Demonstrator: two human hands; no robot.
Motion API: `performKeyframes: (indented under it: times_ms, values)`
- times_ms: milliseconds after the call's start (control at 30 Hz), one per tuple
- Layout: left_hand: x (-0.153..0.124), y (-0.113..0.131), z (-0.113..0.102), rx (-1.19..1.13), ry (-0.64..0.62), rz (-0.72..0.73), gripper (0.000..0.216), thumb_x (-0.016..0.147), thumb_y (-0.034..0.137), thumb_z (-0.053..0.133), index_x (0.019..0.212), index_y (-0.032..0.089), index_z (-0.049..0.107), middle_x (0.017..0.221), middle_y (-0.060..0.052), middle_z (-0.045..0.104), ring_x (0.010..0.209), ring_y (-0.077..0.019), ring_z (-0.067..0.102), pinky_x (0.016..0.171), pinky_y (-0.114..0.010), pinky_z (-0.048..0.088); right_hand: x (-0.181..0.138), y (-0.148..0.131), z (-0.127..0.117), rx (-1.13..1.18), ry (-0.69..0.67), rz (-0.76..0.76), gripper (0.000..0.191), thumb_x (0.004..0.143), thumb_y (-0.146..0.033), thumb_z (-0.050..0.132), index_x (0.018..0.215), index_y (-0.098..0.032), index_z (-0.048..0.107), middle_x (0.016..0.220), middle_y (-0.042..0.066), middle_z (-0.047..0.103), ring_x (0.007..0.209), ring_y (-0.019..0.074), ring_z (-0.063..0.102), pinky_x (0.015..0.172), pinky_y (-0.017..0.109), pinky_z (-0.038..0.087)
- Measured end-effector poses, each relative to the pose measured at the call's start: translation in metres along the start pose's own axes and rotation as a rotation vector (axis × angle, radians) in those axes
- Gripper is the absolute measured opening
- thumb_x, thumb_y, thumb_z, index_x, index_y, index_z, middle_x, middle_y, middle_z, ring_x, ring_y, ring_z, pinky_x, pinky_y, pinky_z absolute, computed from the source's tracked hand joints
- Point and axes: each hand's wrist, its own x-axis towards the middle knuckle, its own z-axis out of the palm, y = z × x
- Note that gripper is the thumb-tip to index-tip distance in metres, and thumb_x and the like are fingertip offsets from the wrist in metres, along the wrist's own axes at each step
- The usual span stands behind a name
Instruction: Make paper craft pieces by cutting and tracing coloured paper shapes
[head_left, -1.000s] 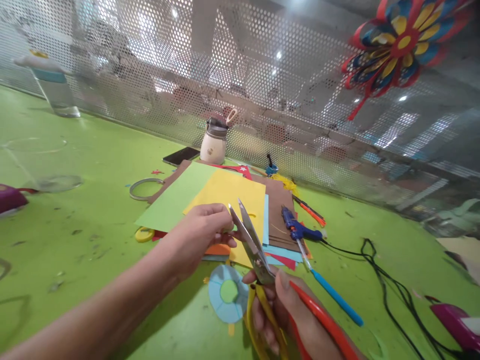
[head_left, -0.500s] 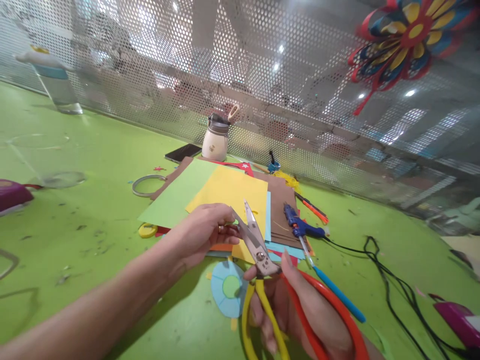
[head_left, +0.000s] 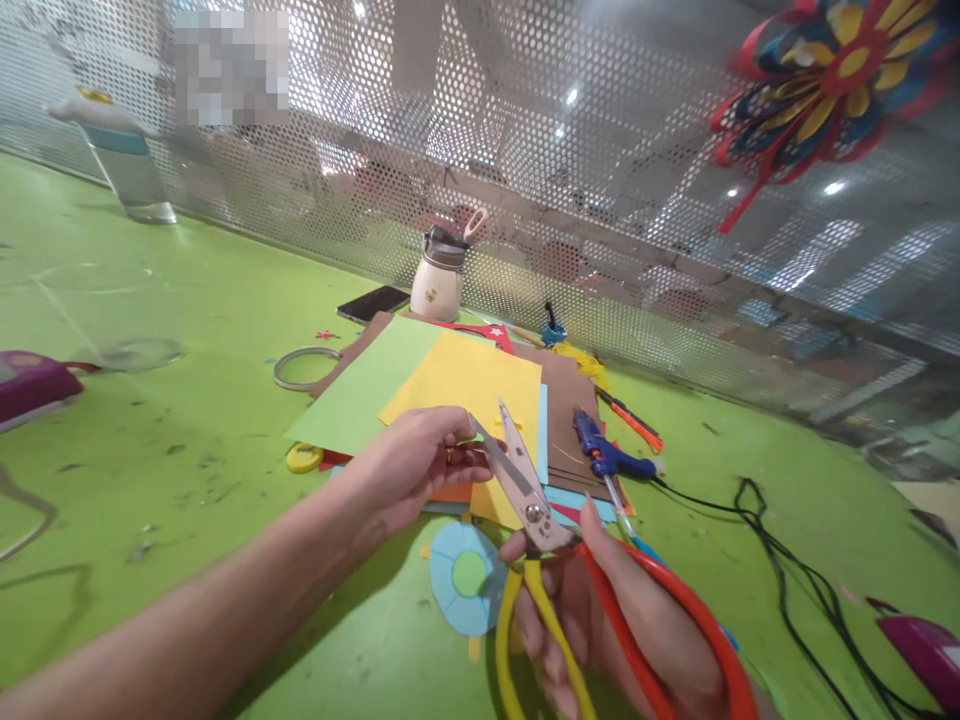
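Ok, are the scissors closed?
No, the scissors in the right hand stand open, with their two blade tips clearly apart.

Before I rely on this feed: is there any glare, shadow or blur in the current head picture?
Head view: bright light spots show at the perforated screen; head view, a soft shadow darkens the green table beside the left forearm; head view, the paper flower looks soft, while the scissors look fairly sharp.

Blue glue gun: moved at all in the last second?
No. The blue glue gun keeps its place against the brown paper; both drift slightly right in frame together, which suggests camera motion.
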Motion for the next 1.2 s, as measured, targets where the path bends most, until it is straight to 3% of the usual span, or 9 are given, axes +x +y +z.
performKeyframes:
  times_ms: [267, 467, 633, 767, 900, 1067, 1200]
  values:
    - [0.004, -0.005, 0.002, 0.027, -0.011, 0.001, 0.014, 0.076, 0.009, 0.051, 0.066, 0.01, 0.06, 0.079, -0.013, 0.071, 0.069, -0.0156, 0.068, 0.076, -0.027, 0.058, -0.004, -0.011, -0.002, 0.028, -0.005, -0.012, 0.065, 0.097, -0.061, 0.022, 0.103, -0.011, 0.064, 0.067, 0.01, 0.068, 0.048, 0.0129, 0.063, 0.042, 0.023, 0.055]
    - [-0.001, -0.002, 0.006, 0.166, 0.016, -0.007, 0.017, 0.074, 0.013, 0.057, 0.058, 0.015, 0.051, 0.084, -0.013, 0.072, 0.072, -0.0184, 0.071, 0.075, -0.029, 0.058, -0.006, -0.019, -0.002, -0.047, 0.064, -0.041, 0.058, 0.09, -0.065, 0.041, 0.105, -0.013, 0.062, 0.065, 0.007, 0.067, 0.047, 0.0127, 0.06, 0.04, 0.022, 0.053]
    - [0.0, -0.003, 0.006, 0.334, 0.022, 0.021, 0.018, 0.075, 0.017, 0.055, 0.058, 0.017, 0.049, 0.088, -0.013, 0.073, 0.077, -0.0189, 0.071, 0.077, -0.03, 0.057, -0.007, -0.013, -0.004, -0.233, 0.212, -0.103, 0.057, 0.087, -0.066, 0.048, 0.11, -0.015, 0.058, 0.066, 0.003, 0.065, 0.044, 0.01, 0.053, 0.039, 0.019, 0.048]
    - [0.006, -0.003, -0.001, 0.586, -0.014, 0.036, 0.013, 0.068, 0.02, 0.061, 0.057, 0.017, 0.054, 0.069, -0.008, 0.071, 0.06, -0.0172, 0.066, 0.058, -0.028, 0.053, -0.014, -0.013, 0.001, -0.439, 0.31, -0.135, 0.061, 0.087, -0.069, 0.044, 0.113, -0.015, 0.056, 0.066, 0.001, 0.061, 0.046, 0.0104, 0.052, 0.041, 0.021, 0.046]
    - [0.008, 0.005, -0.013, 0.896, -0.006, 0.144, 0.01, 0.059, 0.022, 0.07, 0.055, 0.019, 0.061, 0.05, 0.002, 0.061, 0.048, -0.0132, 0.05, 0.046, -0.022, 0.033, -0.023, -0.019, 0.015, -0.663, 0.377, -0.185, 0.055, 0.088, -0.065, 0.047, 0.11, -0.016, 0.056, 0.07, 0.001, 0.058, 0.055, 0.0118, 0.053, 0.046, 0.022, 0.045]
    - [0.004, 0.016, -0.024, 1.118, 0.057, 0.284, 0.011, 0.058, 0.016, 0.066, 0.05, 0.022, 0.06, 0.049, 0.002, 0.055, 0.047, -0.0138, 0.041, 0.048, -0.026, 0.021, -0.023, -0.023, 0.021, -0.865, 0.336, -0.195, 0.057, 0.087, -0.067, 0.046, 0.111, -0.015, 0.056, 0.072, 0.001, 0.056, 0.054, 0.0115, 0.05, 0.045, 0.022, 0.041]
    - [0.003, 0.022, -0.029, 1.151, 0.106, 0.358, 0.018, 0.058, 0.023, 0.07, 0.047, 0.022, 0.056, 0.048, 0.001, 0.052, 0.048, -0.0151, 0.039, 0.05, -0.028, 0.02, -0.021, -0.021, 0.018, -0.764, 0.22, -0.214, 0.055, 0.088, -0.066, 0.046, 0.11, -0.016, 0.056, 0.071, 0.001, 0.056, 0.053, 0.0104, 0.05, 0.044, 0.02, 0.04]
